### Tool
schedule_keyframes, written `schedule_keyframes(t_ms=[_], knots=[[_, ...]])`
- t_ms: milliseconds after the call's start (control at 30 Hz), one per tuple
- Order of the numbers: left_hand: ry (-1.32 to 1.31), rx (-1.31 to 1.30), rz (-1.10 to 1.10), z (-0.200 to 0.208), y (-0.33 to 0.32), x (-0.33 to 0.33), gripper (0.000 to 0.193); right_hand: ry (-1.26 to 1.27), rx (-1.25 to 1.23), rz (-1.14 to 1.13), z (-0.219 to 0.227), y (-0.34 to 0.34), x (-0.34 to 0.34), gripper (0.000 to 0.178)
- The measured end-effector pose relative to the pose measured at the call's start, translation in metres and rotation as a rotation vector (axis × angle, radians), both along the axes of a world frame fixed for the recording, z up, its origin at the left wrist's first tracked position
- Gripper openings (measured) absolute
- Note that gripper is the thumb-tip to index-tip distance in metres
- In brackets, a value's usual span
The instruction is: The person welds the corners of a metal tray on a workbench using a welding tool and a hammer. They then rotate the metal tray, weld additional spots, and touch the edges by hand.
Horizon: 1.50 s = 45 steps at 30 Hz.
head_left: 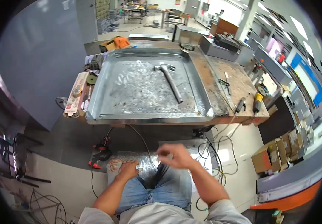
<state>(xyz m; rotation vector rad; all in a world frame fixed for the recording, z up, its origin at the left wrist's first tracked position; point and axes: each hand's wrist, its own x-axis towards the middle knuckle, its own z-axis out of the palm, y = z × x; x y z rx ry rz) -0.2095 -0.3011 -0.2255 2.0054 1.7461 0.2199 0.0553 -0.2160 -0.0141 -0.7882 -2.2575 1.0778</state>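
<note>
My left hand rests on my left thigh, fingers laid over the torn knee of my jeans, thumb apart, holding nothing. Above my right thigh, my right hand is raised with curled fingers, smeared by motion. Just below it, between my thighs, lies a black thing with finger-like strips, perhaps a glove; whether my right hand touches it I cannot tell. On the workbench ahead sits a shallow sheet-metal tray with raised edges. A claw hammer lies inside it, right of the middle, apart from both hands.
A yellow-and-black power tool and a grey one lie on the bench's right side. A long box bears tape rolls at its left. Below are a red-and-black tool and tangled cables. Cardboard boxes stand at right.
</note>
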Motion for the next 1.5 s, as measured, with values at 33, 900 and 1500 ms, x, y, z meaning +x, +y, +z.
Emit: schedule_keyframes(t_ms=[33,900,1500], knots=[[0.092,-0.066,-0.013,0.001,-0.002,0.006,0.042,0.054,0.158,-0.097,0.024,0.015,0.002,0.029],[0.017,-0.073,0.202,-0.012,0.011,-0.002,0.033,0.017,-0.455,-0.674,0.113,0.279,0.071,0.018],[-0.051,-0.063,0.172,-0.018,0.016,-0.003,0.031,-0.304,-0.022,-1.035,-0.009,0.261,0.249,0.03]])
